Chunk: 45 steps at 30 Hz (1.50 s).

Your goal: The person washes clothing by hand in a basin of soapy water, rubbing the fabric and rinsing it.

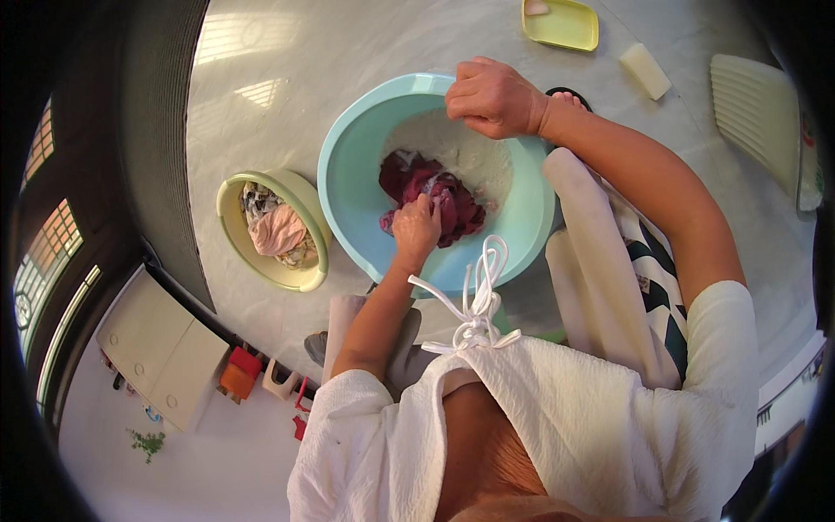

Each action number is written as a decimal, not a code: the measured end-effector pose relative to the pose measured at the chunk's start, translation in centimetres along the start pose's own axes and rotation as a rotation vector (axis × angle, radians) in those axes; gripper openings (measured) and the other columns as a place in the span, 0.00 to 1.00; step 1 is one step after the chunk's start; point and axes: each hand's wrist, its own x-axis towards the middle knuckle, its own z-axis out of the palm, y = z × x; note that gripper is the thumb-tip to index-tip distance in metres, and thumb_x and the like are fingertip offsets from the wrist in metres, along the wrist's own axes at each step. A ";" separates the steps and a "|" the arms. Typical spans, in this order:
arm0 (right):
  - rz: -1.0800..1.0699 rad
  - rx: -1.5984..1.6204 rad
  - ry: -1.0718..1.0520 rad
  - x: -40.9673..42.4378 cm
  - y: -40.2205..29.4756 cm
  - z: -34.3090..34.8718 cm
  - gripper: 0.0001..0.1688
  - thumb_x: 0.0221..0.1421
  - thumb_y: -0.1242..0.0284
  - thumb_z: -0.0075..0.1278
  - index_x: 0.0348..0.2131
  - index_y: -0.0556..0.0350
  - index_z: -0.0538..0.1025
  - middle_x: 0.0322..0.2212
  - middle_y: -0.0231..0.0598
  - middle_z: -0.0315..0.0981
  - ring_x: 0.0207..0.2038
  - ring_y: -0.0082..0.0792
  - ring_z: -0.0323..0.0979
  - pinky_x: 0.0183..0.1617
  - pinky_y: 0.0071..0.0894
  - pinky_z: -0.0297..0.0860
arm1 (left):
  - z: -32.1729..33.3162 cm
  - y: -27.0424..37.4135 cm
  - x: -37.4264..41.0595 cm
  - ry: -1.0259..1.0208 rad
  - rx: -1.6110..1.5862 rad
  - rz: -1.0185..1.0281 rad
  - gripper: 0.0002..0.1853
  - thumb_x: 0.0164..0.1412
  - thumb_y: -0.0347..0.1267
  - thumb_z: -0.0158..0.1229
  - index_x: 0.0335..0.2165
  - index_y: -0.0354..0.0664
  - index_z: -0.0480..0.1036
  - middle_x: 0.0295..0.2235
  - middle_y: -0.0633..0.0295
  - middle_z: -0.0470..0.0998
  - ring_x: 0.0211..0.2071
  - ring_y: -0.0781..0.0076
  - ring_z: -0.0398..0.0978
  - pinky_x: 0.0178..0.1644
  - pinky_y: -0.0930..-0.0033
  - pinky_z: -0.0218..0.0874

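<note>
A large light-blue plastic basin stands in front of me, with whitish suds and water in it. In it lies a wet, bunched dark-red cloth. My left hand reaches into the basin, its fingers closed on the near side of this cloth. Over the far right rim is my right hand, curled into a fist above the cloth and apart from it; nothing shows between its fingers, though their inner side is hidden.
Left of the basin, a cream tub with a green rim holds clothes. Beyond my right arm lie a yellow tray, a pale rectangular block and a ribbed white washboard. My knees flank the basin.
</note>
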 end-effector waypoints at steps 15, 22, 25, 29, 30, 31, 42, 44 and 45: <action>0.000 -0.029 -0.060 0.0 0.0 -0.3 0.14 0.29 0.83 0.50 0.22 0.47 0.69 0.25 0.22 0.69 0.28 0.33 0.63 0.31 0.31 0.62 | 3.8 2.8 8.7 -0.006 0.116 0.147 0.20 0.46 0.47 0.57 0.37 0.48 0.74 0.37 0.55 0.74 0.43 0.54 0.70 0.43 0.45 0.61; -0.039 -0.006 -0.036 0.0 0.5 0.0 0.14 0.29 0.83 0.50 0.22 0.47 0.68 0.25 0.22 0.69 0.28 0.33 0.63 0.31 0.31 0.61 | 3.6 2.3 14.4 -0.057 0.019 0.000 0.14 0.47 0.41 0.52 0.20 0.44 0.78 0.23 0.53 0.78 0.26 0.54 0.77 0.32 0.58 0.68; -0.040 -0.002 -0.025 0.1 0.5 0.0 0.14 0.30 0.82 0.50 0.22 0.47 0.68 0.25 0.22 0.69 0.28 0.33 0.63 0.31 0.32 0.61 | 2.4 -0.3 14.0 0.030 -0.364 0.061 0.18 0.51 0.43 0.50 0.22 0.40 0.76 0.23 0.50 0.77 0.28 0.49 0.76 0.34 0.57 0.67; -0.003 0.020 -0.026 -0.2 0.3 0.0 0.14 0.30 0.82 0.50 0.22 0.47 0.69 0.25 0.22 0.69 0.28 0.33 0.63 0.32 0.32 0.61 | -2.3 -2.1 9.3 -0.156 -0.472 0.058 0.17 0.52 0.41 0.53 0.20 0.37 0.70 0.22 0.46 0.72 0.25 0.45 0.70 0.28 0.54 0.61; 0.000 0.002 -0.031 -0.2 0.3 -0.1 0.12 0.32 0.80 0.51 0.22 0.45 0.69 0.24 0.21 0.67 0.29 0.32 0.63 0.32 0.31 0.61 | -3.5 -2.2 7.3 -0.191 -0.467 0.063 0.16 0.51 0.40 0.55 0.19 0.37 0.69 0.21 0.46 0.71 0.23 0.45 0.69 0.27 0.54 0.60; -0.002 -0.012 -0.038 -0.1 0.2 -0.1 0.10 0.34 0.78 0.51 0.22 0.44 0.69 0.23 0.21 0.66 0.30 0.31 0.64 0.33 0.31 0.61 | -3.8 -2.3 5.3 -0.093 -0.510 0.152 0.17 0.50 0.39 0.56 0.17 0.37 0.66 0.18 0.48 0.68 0.22 0.48 0.69 0.25 0.56 0.60; -0.037 -0.019 -0.013 -0.2 0.5 0.4 0.13 0.30 0.82 0.50 0.22 0.47 0.68 0.25 0.22 0.69 0.28 0.33 0.63 0.32 0.32 0.61 | -1.1 3.9 -0.8 -0.199 0.024 0.134 0.48 0.37 0.49 0.66 0.57 0.50 0.56 0.54 0.46 0.55 0.56 0.50 0.52 0.48 0.31 0.52; -0.041 -0.037 -0.032 -0.1 0.6 0.1 0.14 0.30 0.82 0.50 0.22 0.46 0.68 0.25 0.22 0.69 0.29 0.33 0.63 0.32 0.31 0.61 | 0.4 5.8 0.8 -0.120 0.025 0.218 0.47 0.39 0.52 0.64 0.57 0.51 0.56 0.56 0.46 0.53 0.58 0.50 0.50 0.49 0.28 0.47; -0.036 -0.024 -0.031 -0.1 0.6 -0.1 0.13 0.30 0.82 0.50 0.22 0.46 0.68 0.25 0.22 0.68 0.29 0.33 0.63 0.32 0.31 0.61 | 1.1 6.6 1.9 -0.079 0.022 0.262 0.46 0.40 0.53 0.63 0.57 0.52 0.56 0.57 0.45 0.52 0.59 0.50 0.48 0.50 0.26 0.44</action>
